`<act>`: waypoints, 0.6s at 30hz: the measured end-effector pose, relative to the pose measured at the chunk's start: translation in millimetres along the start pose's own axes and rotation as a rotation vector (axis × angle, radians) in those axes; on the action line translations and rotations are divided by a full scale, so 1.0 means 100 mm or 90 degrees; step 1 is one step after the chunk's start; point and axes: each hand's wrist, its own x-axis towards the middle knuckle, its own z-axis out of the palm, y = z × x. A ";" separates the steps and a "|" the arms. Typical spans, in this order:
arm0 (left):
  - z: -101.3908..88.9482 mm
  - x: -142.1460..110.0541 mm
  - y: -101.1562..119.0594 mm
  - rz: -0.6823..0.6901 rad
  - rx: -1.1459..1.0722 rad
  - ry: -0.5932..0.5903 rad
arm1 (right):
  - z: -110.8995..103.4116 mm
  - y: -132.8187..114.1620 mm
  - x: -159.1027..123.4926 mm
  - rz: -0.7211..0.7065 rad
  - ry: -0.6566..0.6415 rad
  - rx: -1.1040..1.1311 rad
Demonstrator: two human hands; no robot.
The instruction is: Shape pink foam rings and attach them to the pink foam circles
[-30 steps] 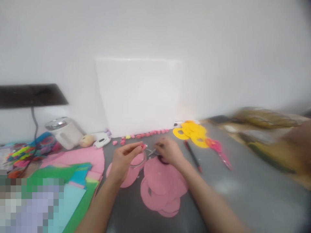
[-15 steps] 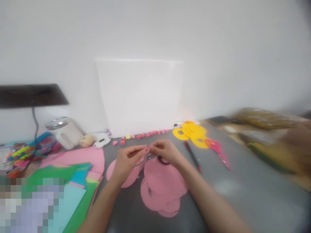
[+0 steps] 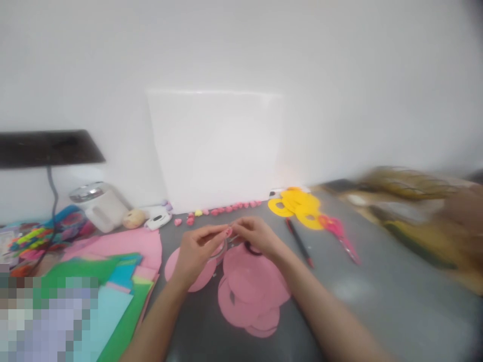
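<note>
In the middle of the desk, my left hand [image 3: 198, 251] pinches a small pink piece [image 3: 228, 232] between thumb and fingertips; blur hides its exact kind. My right hand [image 3: 254, 235] is closed in a pinch right beside it, fingertips almost meeting the left ones. Whatever it holds is too small to make out. Below the hands lie overlapping pink paper discs [image 3: 249, 286] and, to the left, another pink paper piece [image 3: 192, 281]. A black ring [image 3: 252, 249] shows partly under my right hand. A pale ring [image 3: 222, 251] sits by my left fingers.
Small pink pieces [image 3: 226, 209] line the wall under a white panel [image 3: 217, 151]. Yellow paper rings [image 3: 298, 203], pink scissors [image 3: 339, 234] and a black pen [image 3: 299, 242] lie right. Coloured paper sheets [image 3: 113, 306], a white appliance [image 3: 100, 206] and a toy camera [image 3: 158, 219] are left.
My right fingertips have shifted slightly left and closer to the pink piece. My left hand keeps its pinch in about the same place.
</note>
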 end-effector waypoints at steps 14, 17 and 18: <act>-0.02 0.02 -0.02 0.036 0.104 0.035 | -0.04 -0.04 -0.06 -0.091 -0.065 0.051; -0.02 0.02 -0.03 0.031 0.068 0.031 | -0.04 -0.05 -0.06 -0.091 -0.074 0.043; -0.02 0.03 -0.03 0.029 0.050 0.032 | -0.04 -0.06 -0.06 -0.088 -0.081 0.049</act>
